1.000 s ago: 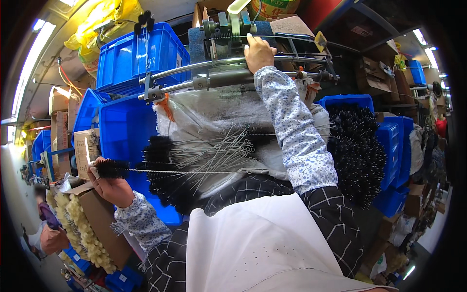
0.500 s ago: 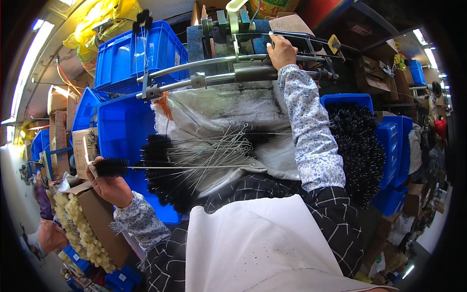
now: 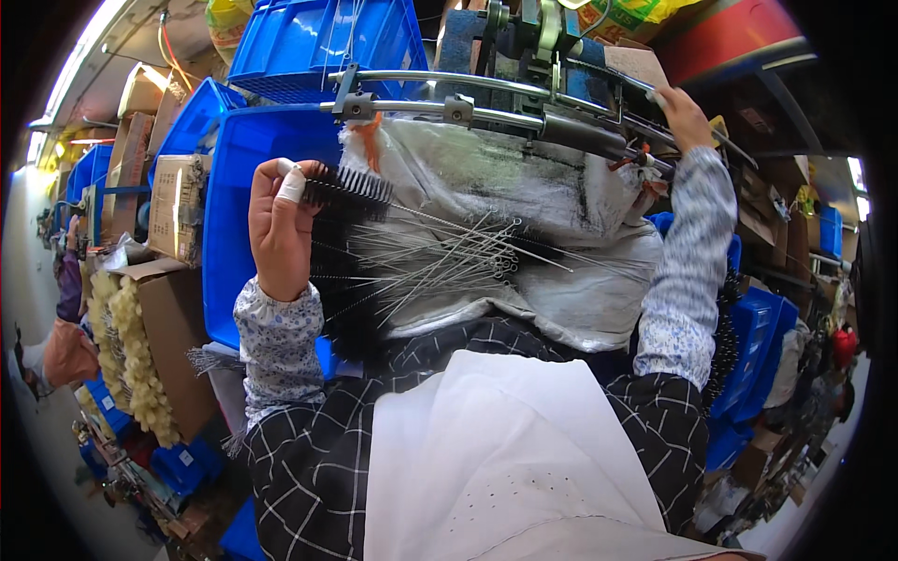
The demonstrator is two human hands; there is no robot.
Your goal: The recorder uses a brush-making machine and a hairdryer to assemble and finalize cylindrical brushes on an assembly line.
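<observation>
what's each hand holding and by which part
Left hand grips a black bottle brush at its bristle end, wire stem pointing right. Right hand rests on the machine's metal rod.

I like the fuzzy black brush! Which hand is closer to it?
Left. The left hand holds the black bristle brush by its end. The right hand is far off to the right, up on the machine's metal bar.

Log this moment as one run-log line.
left hand: holds black wire brush | right hand: on machine rod | lap: loose brushes on grey sack
</observation>
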